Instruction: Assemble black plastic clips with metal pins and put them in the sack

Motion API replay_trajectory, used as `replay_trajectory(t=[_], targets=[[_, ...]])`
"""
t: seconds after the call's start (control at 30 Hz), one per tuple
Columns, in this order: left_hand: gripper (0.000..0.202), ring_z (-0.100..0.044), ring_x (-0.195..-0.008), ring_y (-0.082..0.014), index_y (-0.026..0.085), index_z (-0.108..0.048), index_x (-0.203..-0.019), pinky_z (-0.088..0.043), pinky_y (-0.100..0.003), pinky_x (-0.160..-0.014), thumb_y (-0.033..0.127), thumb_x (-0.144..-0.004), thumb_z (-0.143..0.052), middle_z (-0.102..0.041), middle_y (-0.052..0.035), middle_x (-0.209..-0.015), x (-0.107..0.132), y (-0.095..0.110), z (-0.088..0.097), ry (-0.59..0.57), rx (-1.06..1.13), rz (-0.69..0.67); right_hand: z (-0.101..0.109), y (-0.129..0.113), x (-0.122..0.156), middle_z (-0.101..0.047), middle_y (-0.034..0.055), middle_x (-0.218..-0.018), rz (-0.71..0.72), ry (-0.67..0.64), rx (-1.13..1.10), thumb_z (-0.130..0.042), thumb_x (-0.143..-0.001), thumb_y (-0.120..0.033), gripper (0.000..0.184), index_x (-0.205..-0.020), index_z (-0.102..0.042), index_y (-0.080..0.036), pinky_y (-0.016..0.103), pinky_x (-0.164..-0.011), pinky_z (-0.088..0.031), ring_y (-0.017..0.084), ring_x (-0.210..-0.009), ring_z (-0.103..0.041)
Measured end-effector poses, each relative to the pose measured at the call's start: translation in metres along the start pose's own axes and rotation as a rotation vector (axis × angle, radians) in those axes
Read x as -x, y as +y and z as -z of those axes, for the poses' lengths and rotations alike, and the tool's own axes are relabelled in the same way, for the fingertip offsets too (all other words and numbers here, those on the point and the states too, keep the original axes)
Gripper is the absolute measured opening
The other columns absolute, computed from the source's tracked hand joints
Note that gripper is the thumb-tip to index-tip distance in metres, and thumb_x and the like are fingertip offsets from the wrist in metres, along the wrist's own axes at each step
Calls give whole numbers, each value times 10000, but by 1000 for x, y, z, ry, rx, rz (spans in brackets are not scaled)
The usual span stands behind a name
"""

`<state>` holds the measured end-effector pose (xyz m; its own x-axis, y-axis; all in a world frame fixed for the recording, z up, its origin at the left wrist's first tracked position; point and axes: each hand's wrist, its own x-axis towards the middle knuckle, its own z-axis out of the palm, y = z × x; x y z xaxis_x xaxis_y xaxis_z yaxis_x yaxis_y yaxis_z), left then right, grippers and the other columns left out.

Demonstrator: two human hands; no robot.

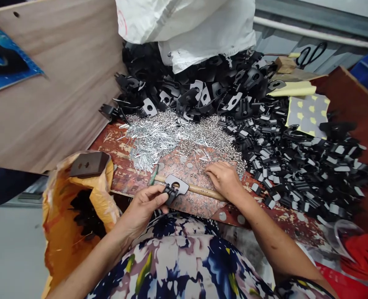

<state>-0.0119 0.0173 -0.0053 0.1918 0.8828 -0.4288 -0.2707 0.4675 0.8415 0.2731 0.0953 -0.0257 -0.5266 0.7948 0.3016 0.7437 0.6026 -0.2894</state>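
My left hand (151,199) pinches a black plastic clip (173,192) between thumb and fingers. The clip has a flat grey face with a round hole and a hinged-looking black end. My right hand (223,178) reaches down to the near edge of the small shiny metal pieces (216,128), its fingertips bunched together; whatever they grip is too small to make out. Beneath both hands lies a hammer with a wooden handle (202,191), partly behind the clip. Thin metal pins (154,141) are heaped beyond my left hand.
Black plastic parts (199,93) pile up at the back under a white sack (190,25). Smaller black parts (274,158) cover the right side, near a yellow-and-grey pad sheet (308,114). An orange bag (62,220) hangs open at left, below a wooden board (62,83). Scissors (311,54) lie at back right.
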Motion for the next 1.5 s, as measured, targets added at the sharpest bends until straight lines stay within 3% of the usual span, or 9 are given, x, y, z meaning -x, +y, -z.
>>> replay_trajectory(t=[0.57, 0.7, 0.8, 0.9, 0.97, 1.13, 1.23, 1.33, 1.5], targets=[[317, -545, -589, -99, 158, -728, -765, -483, -214, -552, 445, -746, -859, -599, 6, -767, 0, -1, -5, -24, -16, 16, 6, -28, -21, -662, 45, -835, 157, -134, 94, -551, -1008, -186, 253, -806, -694, -240, 404, -812, -374, 220, -847, -516], [324, -553, -567, -89, 156, -717, -743, -472, -206, -549, 443, -735, -868, -586, 16, -751, 3, 1, -3, -20, 3, 25, 0, -15, -18, -687, 37, -865, -80, 11, -302, -589, -988, -245, 172, -856, -695, -216, 378, -812, -441, 198, -859, -579], [321, -556, -549, -84, 157, -708, -726, -459, -201, -544, 436, -739, -867, -584, 19, -734, 3, 2, -2, -19, 3, 26, -3, -6, -15, -684, 5, -762, -396, 90, -823, -667, -921, -397, 192, -882, -666, -209, 292, -629, -482, 150, -673, -609], [314, -547, -561, -91, 158, -722, -737, -468, -208, -539, 439, -742, -861, -584, 11, -740, 1, 2, -3, -34, -11, 23, -3, -3, -15, -628, -46, -586, -623, 46, -1158, -722, -847, -507, 312, -907, -636, -213, 220, -426, -374, 102, -441, -505], [301, -541, -577, -98, 158, -738, -761, -477, -214, -540, 437, -751, -851, -592, 1, -757, -1, 2, -4, -50, -20, 18, -1, -2, -15, -598, -63, -539, -661, 71, -1172, -750, -815, -504, 322, -897, -642, -212, 200, -383, -326, 81, -389, -453], [279, -534, -587, -107, 159, -735, -772, -488, -228, -548, 423, -785, -823, -601, -10, -757, -3, 0, -6, -77, -28, 15, 9, -7, -15, -586, -54, -591, -607, 217, -1038, -743, -828, -416, 212, -860, -679, -217, 215, -427, -394, 94, -463, -493], [323, -520, -618, -118, 153, -724, -746, -494, -226, -541, 456, -763, -837, -592, -17, -750, -6, 1, -13, -80, 0, 12, 14, -29, -13, -672, 7, -813, -417, 257, -986, -719, -866, -329, 104, -844, -709, -228, 297, -689, -545, 152, -754, -637], [366, -485, -642, -128, 158, -704, -710, -504, -226, -526, 491, -726, -857, -543, -7, -725, -11, 1, -25, -79, 47, -9, 8, -65, -11, -688, 45, -1032, -286, 190, -952, -694, -894, -269, 72, -838, -720, -232, 386, -944, -532, 189, -1013, -648], [442, -363, -536, -96, 178, -588, -575, -352, -188, -408, 497, -691, -871, -416, 39, -615, -14, -3, -29, 44, 9, -56, -10, -98, -7, -696, 30, -983, -263, 164, -935, -654, -940, -284, 90, -878, -700, -238, 350, -884, -552, 177, -961, -666]])
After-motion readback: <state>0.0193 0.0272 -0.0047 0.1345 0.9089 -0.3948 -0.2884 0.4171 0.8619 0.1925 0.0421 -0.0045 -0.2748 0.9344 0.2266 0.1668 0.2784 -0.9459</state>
